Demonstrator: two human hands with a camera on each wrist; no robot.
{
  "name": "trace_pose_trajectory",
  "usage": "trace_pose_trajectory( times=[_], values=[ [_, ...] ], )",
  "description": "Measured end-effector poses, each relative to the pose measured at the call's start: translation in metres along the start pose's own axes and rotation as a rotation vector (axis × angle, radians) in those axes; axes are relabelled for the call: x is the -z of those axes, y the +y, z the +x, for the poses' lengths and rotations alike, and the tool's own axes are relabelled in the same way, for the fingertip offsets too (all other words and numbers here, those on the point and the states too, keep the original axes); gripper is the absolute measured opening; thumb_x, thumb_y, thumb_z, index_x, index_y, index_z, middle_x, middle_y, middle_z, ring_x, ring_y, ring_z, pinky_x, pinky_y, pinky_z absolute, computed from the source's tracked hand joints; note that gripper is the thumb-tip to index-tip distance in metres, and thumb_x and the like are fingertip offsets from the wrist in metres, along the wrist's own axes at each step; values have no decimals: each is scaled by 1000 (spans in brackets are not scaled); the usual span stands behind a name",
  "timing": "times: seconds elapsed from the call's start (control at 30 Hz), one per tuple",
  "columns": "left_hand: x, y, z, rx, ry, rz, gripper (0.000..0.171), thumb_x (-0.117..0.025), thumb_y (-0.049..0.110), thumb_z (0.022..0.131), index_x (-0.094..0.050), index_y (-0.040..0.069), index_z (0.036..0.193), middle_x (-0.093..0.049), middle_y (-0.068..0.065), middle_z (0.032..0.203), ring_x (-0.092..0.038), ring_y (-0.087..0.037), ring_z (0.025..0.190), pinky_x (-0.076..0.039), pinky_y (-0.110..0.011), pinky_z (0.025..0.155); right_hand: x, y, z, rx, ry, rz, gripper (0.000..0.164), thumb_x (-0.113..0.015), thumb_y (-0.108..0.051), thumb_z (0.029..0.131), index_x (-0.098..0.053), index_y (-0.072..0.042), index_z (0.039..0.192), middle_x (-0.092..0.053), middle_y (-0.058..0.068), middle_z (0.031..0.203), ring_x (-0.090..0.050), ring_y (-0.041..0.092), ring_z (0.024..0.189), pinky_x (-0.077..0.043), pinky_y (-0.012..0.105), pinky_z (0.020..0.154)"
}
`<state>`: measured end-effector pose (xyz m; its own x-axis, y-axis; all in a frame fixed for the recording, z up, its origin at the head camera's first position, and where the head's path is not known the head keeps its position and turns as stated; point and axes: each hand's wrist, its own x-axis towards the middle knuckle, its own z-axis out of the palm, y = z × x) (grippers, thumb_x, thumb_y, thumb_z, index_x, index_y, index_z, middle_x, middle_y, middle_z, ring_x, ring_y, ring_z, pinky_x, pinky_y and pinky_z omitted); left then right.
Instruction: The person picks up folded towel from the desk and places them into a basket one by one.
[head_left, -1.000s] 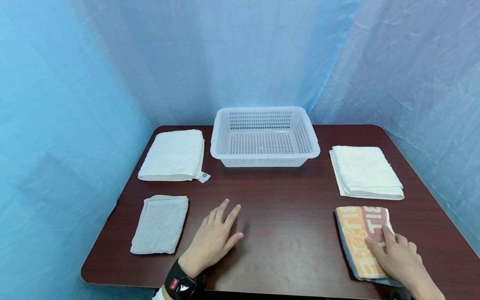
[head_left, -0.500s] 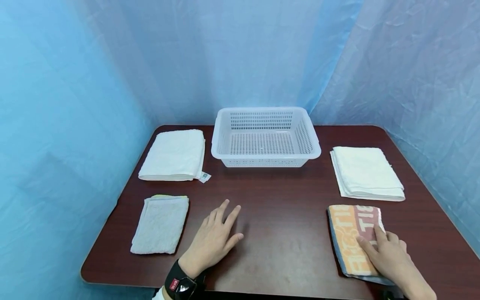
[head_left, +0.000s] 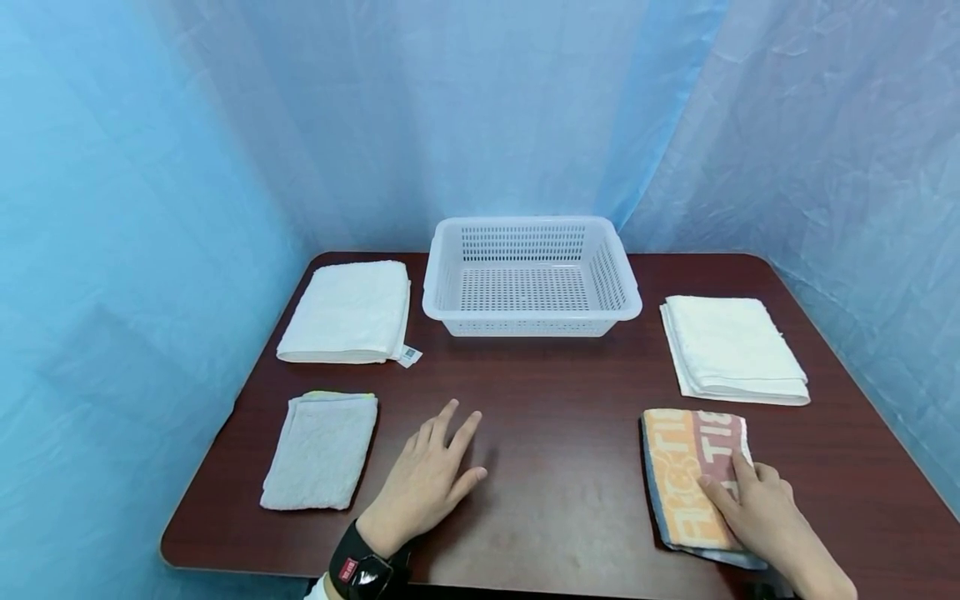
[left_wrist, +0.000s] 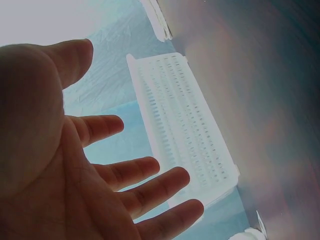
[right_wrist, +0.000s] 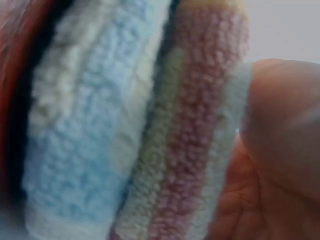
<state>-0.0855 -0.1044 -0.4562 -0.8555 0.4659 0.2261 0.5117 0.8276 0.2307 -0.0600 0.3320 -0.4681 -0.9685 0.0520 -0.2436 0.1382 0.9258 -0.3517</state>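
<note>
On the right of the table, my right hand point(head_left: 761, 508) rests on a folded towel point(head_left: 686, 483) with orange and mauve bands and pale lettering. Thumb and index finger lie on its top, toward its right edge. Thick terry layers, pale blue below and mauve above, fill the right wrist view, where the thumb point(right_wrist: 285, 110) meets the top layer. My left hand point(head_left: 423, 479) holds nothing, fingers spread, palm down near the front edge; its bare palm point(left_wrist: 75, 170) shows in the left wrist view. A folded light grey towel point(head_left: 321, 450) lies left of it.
A white perforated plastic basket point(head_left: 532, 325) stands at the back middle with nothing inside. One folded white towel point(head_left: 348, 308) with a tag lies back left, another white towel point(head_left: 735, 346) at right. Blue curtains point(head_left: 480, 108) hang around the dark wooden table point(head_left: 540, 433).
My right hand and the orange and mauve towel have slid together to the left across the table. The left hand stays where it was.
</note>
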Motion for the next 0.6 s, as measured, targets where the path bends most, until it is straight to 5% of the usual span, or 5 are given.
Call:
trace_pose_trajectory(
  times=[0.6],
  values=[
    [-1,0,0,8,-14,5,68,-62,45,96,-40,13,151,-36,-23,152,-51,-38,123,-49,-54,92,0,-6,0,-2,-9,-4,88,-41,-51,104,-24,26,141,-30,55,125,-33,71,114,-36,73,88]
  ],
)
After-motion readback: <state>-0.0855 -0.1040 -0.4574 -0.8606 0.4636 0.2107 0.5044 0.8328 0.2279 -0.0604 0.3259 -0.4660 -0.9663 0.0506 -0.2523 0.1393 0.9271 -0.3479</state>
